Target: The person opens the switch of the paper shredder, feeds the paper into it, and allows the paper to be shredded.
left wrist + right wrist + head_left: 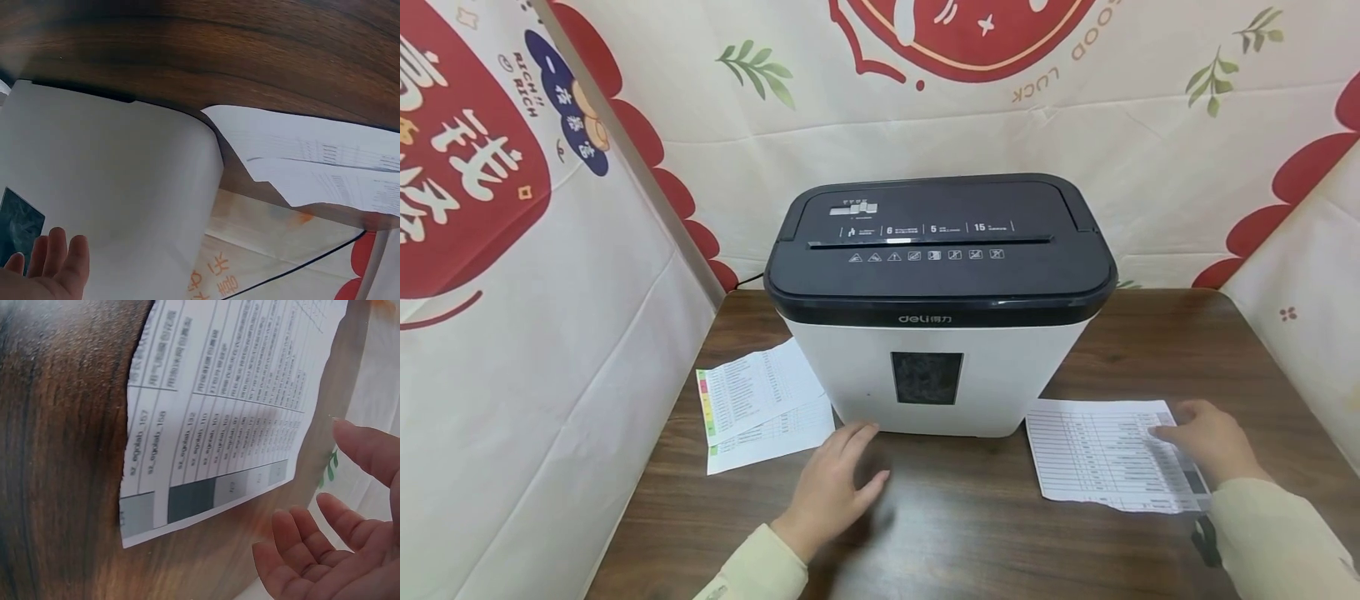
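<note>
A paper shredder [1000, 367] with a black top and white bin stands on the wooden table, its feed slot [925, 242] running across the lid. My left hand [835, 483] hovers in front of the bin's lower left, fingers relaxed and holding nothing; the left wrist view shows its fingers [75, 262] near the bin's dark window [19, 225]. On the right lies a printed sheet [1105, 454] with a torn edge and grey cells. Over its right edge is my right hand [1213, 442], fingers spread and apart from the paper in the right wrist view.
Two overlapping printed sheets [767, 400] with coloured cells lie left of the shredder. A black cord [750, 280] runs behind it. Patterned white cloth [925, 125] hangs at the back and along both sides.
</note>
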